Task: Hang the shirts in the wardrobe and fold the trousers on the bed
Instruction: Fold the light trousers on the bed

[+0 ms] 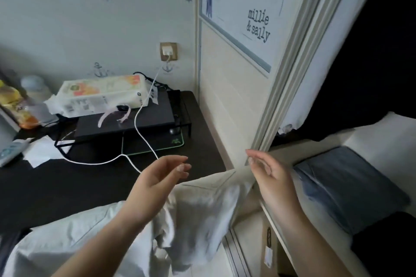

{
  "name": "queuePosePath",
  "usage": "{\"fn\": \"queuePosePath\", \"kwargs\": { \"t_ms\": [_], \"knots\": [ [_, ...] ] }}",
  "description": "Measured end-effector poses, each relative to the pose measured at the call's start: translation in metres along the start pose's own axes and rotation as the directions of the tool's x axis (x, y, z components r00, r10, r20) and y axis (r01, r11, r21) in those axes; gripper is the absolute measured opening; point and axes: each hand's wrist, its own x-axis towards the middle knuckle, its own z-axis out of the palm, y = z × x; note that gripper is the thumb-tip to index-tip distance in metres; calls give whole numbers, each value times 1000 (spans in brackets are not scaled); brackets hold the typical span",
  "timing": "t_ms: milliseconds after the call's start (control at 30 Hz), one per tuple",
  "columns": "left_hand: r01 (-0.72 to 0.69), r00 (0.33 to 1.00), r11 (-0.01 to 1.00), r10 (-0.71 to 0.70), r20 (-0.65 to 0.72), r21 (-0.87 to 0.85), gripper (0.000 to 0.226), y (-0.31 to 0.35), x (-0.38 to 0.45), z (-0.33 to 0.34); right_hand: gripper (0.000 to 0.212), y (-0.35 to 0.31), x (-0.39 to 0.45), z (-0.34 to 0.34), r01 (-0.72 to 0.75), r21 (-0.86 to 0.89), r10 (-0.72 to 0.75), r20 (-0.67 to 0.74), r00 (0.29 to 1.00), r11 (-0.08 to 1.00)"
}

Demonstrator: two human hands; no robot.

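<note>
Pale shirt (pixel 198 213) draped below, left hand (pixel 162 175) and right hand (pixel 267 175) raised, fingers relaxed, grasping nothing

Dark desk (pixel 67 186) carries a riser (pixel 126 123) and white cable (pixel 139 132).

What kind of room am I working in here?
Most likely a bedroom. A sliding wardrobe door with a cartoon print stands ahead, a white garment hangs below the hands, folded blue fabric lies to the right, and a dark desk holds a tissue pack.
</note>
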Motion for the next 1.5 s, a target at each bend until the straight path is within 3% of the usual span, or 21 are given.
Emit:
{"fn": "queuePosePath", "kwargs": {
  "t_ms": [133, 200, 267, 433, 567, 700, 767, 867, 967, 1133, 1200, 1233, 1300, 1400, 1433, 1500],
  "knots": [
    [49, 999, 949, -40, -35, 310, 17, -18, -15, -53, 20, 5, -2, 19, 32, -206, -4, 135, 991, 978],
    [72, 997, 810, -59, -41, 582, 21, -28, -19, -73, 19, 11, 3, 24, 68, -337, -3, 190, 982, 939],
    [97, 995, 672, -92, -48, 735, 32, -32, -21, -86, 27, 21, 10, 26, 105, -455, 4, 232, 973, 885],
    [132, 986, 603, -161, -42, 787, 30, -33, -27, -87, 44, 41, 21, 24, 240, -583, 36, 421, 907, 777],
    [139, 989, 623, -125, -77, 769, 12, -31, -30, -81, 42, 51, 30, 22, 255, -441, -15, 478, 878, 861],
    [119, 984, 656, 20, -175, 746, 7, -30, -34, -65, 31, 61, 30, 28, 220, -262, -100, 405, 909, 940],
    [129, 968, 647, 82, -237, 751, 9, -31, -38, -55, 21, 61, 29, 30, 256, -255, -163, 335, 928, 933],
    [170, 926, 692, 131, -354, 701, 11, -24, -48, -40, 18, 45, 27, 34, 316, -177, -251, 312, 916, 932],
    [175, 864, 774, 175, -472, 608, 23, -6, -57, -25, 15, 12, 18, 47, 270, 52, -272, 328, 905, 962],
    [124, 846, 954, 42, -532, 272, 25, 16, -70, 3, 5, -44, -11, 72, 121, 405, -299, 413, 861, 906],
    [52, 876, 999, -47, -479, -2, 23, 29, -81, 6, 12, -60, -22, 79, 99, 476, -363, 503, 784, 874],
    [17, 899, 994, -62, -433, -108, 35, 35, -87, 3, 11, -67, -27, 84, 128, 484, -411, 541, 734, 866],
    [-20, 921, 983, -52, -387, -181, 56, 42, -98, -1, 10, -77, -35, 93, 100, 523, -453, 609, 652, 847],
    [-74, 853, 963, -73, -516, -259, 42, 50, -120, -11, 25, -94, -57, 110, -93, 575, -446, 717, 535, 813],
    [-113, 814, 952, -77, -576, -286, 32, 51, -126, -15, 28, -98, -65, 116, -103, 588, -474, 733, 488, 802],
    [-223, 730, 925, -51, -682, -308, 10, 49, -143, -24, 28, -108, -82, 124, 10, 604, -559, 732, 388, 797]
  ]
}}
